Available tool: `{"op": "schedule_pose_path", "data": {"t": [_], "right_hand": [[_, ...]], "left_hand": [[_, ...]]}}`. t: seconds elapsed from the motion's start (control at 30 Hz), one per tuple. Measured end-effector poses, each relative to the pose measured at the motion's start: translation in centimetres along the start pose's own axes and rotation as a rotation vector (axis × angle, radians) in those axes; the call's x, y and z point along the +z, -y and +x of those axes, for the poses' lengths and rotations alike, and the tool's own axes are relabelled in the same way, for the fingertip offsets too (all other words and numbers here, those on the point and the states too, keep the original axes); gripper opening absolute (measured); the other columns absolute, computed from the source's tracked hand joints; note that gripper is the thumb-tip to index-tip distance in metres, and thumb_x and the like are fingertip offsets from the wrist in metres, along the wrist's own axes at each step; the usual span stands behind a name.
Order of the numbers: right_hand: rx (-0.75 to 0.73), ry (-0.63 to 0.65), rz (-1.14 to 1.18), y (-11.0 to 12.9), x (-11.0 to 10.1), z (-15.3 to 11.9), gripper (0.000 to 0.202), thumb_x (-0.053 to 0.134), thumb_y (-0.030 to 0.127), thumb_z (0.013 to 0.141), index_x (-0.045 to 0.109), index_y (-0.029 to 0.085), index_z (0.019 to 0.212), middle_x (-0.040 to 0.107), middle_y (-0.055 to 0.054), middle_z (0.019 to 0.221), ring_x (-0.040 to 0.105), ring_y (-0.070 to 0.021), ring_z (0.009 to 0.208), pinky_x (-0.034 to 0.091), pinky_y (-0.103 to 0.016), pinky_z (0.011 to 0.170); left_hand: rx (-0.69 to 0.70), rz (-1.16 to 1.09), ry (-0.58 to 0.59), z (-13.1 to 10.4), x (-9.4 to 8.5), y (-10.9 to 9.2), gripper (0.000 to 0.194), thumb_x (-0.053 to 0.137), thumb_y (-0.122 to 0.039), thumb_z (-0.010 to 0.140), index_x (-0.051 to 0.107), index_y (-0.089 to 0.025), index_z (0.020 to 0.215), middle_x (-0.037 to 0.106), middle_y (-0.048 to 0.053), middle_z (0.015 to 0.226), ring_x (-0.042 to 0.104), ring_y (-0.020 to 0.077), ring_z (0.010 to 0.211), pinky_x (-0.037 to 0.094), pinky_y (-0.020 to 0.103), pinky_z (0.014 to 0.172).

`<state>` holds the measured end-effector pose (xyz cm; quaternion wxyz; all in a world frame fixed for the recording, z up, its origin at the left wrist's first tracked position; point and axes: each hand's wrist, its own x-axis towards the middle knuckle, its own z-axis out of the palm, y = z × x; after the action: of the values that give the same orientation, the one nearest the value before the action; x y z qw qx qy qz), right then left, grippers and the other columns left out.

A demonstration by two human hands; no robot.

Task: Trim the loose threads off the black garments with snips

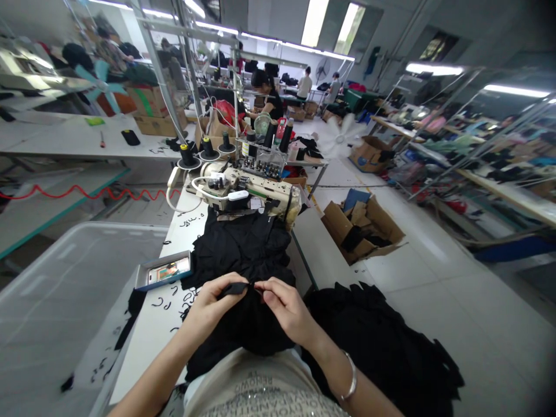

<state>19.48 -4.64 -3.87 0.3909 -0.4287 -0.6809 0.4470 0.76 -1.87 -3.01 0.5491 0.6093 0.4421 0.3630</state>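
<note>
Both of my hands pinch the edge of a black garment (249,324) in front of my body. My left hand (217,298) is closed on a folded part of its edge, and my right hand (282,304) grips the same edge close beside it, fingertips nearly meeting. The cloth hangs down between the hands onto my lap. More black fabric (243,240) lies heaped just beyond them, reaching under the sewing machine (252,191). What exactly lies between the fingertips is too small to make out.
A phone (169,270) sits in a shallow box on the white table (143,341), among dark thread scraps. At left stands a translucent plastic bin (87,243). A large black fabric pile (382,347) is at right, with an opened cardboard box (365,226) beyond. Co-workers sit farther back.
</note>
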Motion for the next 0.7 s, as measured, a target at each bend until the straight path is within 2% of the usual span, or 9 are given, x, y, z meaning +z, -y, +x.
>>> {"op": "schedule_pose_path", "data": {"t": [0.23, 0.53, 0.63, 0.7], "right_hand": [[-0.082, -0.099, 0.024, 0.4, 1.0, 0.4, 0.02, 0.045, 0.026, 0.091, 0.062, 0.016, 0.09, 0.059, -0.006, 0.084, 0.057, -0.0171, 0.081, 0.043, -0.026, 0.073], [-0.056, -0.221, 0.03, 0.7, 1.8, -0.5, 0.02, 0.047, 0.026, 0.089, 0.063, 0.017, 0.083, 0.063, -0.005, 0.079, 0.058, -0.0163, 0.075, 0.044, -0.025, 0.069], [-0.025, -0.274, 0.074, 0.3, 2.0, -1.1, 0.026, 0.043, 0.032, 0.091, 0.065, 0.018, 0.087, 0.063, -0.005, 0.08, 0.057, -0.0157, 0.073, 0.044, -0.025, 0.069], [0.014, -0.295, 0.142, -0.3, 2.2, -1.8, 0.031, 0.048, 0.043, 0.087, 0.063, 0.017, 0.095, 0.061, -0.005, 0.082, 0.055, -0.0155, 0.072, 0.043, -0.024, 0.065]], "left_hand": [[0.027, -0.03, 0.028, -0.2, 0.4, 0.0, 0.012, 0.057, -0.025, 0.078, 0.065, -0.016, 0.076, 0.062, 0.002, 0.075, 0.056, 0.0173, 0.075, 0.042, 0.025, 0.069], [0.041, -0.05, 0.055, -0.8, 0.6, 0.1, 0.014, 0.058, -0.027, 0.078, 0.066, -0.016, 0.074, 0.062, 0.003, 0.075, 0.056, 0.0176, 0.074, 0.042, 0.025, 0.068], [0.031, -0.082, 0.08, -0.8, 1.0, 0.0, 0.015, 0.058, -0.028, 0.078, 0.067, -0.016, 0.074, 0.062, 0.003, 0.074, 0.055, 0.0175, 0.073, 0.042, 0.025, 0.068], [-0.002, -0.107, 0.102, -0.8, 1.4, -0.1, 0.015, 0.059, -0.029, 0.077, 0.067, -0.017, 0.074, 0.062, 0.003, 0.075, 0.056, 0.0177, 0.073, 0.043, 0.024, 0.067]]}}
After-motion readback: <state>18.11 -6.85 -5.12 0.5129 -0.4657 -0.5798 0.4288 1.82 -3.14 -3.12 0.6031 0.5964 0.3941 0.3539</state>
